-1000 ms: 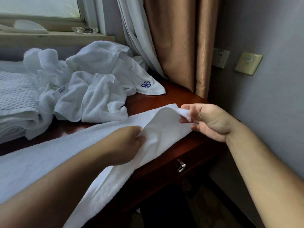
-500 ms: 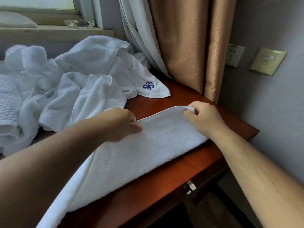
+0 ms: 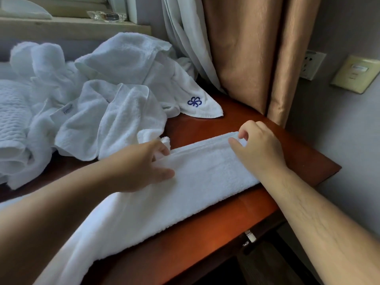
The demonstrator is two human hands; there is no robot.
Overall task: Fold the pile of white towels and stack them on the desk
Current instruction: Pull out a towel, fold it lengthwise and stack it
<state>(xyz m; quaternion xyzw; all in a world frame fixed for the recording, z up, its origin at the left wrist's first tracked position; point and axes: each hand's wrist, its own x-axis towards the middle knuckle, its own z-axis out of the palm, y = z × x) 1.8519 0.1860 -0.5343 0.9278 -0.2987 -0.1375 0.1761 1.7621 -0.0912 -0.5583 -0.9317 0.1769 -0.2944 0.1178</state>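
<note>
One drawer pull (image 3: 249,236): metal, nearest to us at 5 o'clock, under the desk's front edge.
Desk (image 3: 205,229): red-brown wood, bare along the front and at its 3 o'clock corner.
Towel (image 3: 205,171): white, doubled lengthwise, lying across the desk from 8 o'clock to the centre right; our left forearm covers part of it.
Pile of white towels (image 3: 115,95): crumpled on the desk at 10 to 11 o'clock, just beyond the towel; one corner shows a blue flower emblem (image 3: 194,102).
Stack (image 3: 12,112): we see ribbed white folded cloth at 9 o'clock, touching the pile.
Tan curtain (image 3: 242,48): hangs at 1 o'clock down to the desk's back edge, with a white curtain (image 3: 185,38) beside it at 12.
Wall: a socket (image 3: 313,63) and a switch plate (image 3: 355,74) at 2 o'clock.
Window sill (image 3: 72,27): farthest, at 11 o'clock, carrying a glass dish (image 3: 107,16).
Left hand (image 3: 141,165): grips the towel's far folded edge, thumb flat on top, fingers curled over.
Right hand (image 3: 259,149): pinches the towel's far corner between thumb and bent forefinger.
</note>
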